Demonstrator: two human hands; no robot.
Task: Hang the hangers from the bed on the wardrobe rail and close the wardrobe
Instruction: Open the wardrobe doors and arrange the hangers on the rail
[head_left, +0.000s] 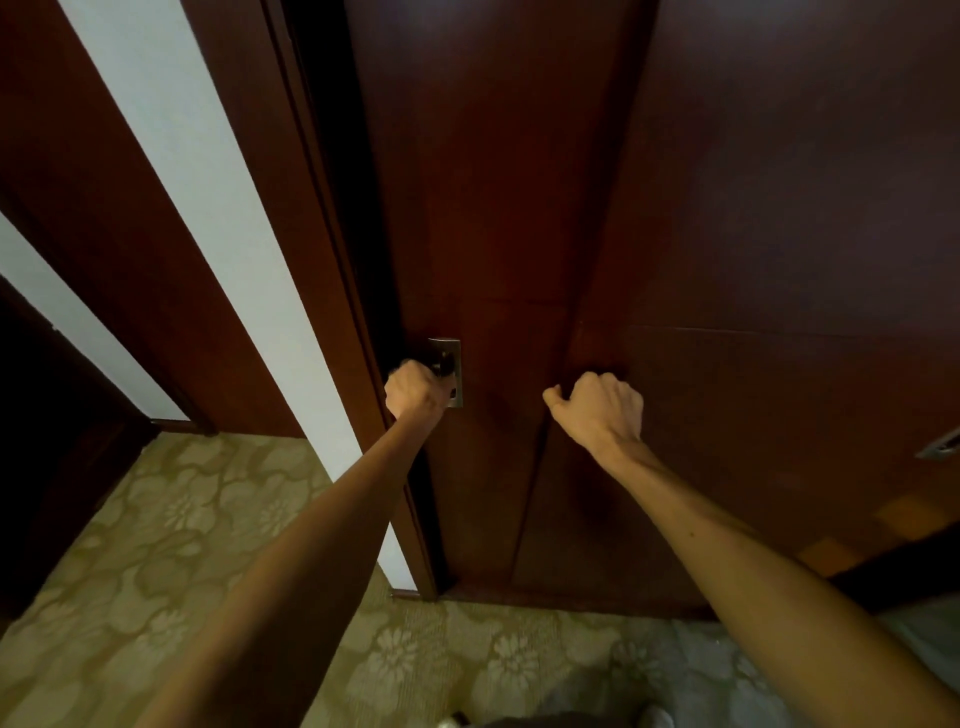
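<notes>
The wardrobe's dark red-brown doors (493, 182) fill the view ahead. My left hand (415, 389) grips the handle on a metal plate (453, 358) at the left door's edge. A narrow dark gap (363, 218) shows between that door and the wardrobe frame. My right hand (597, 410) is curled into a fist against the seam between the left and right panels (779, 208); its fingertips are hidden. No hangers or rail are in view.
A second metal handle (940, 447) sits on the right panel near the frame's edge. A white wall strip (208, 208) and another dark door frame (104, 208) stand to the left. Patterned carpet (208, 545) covers the floor below.
</notes>
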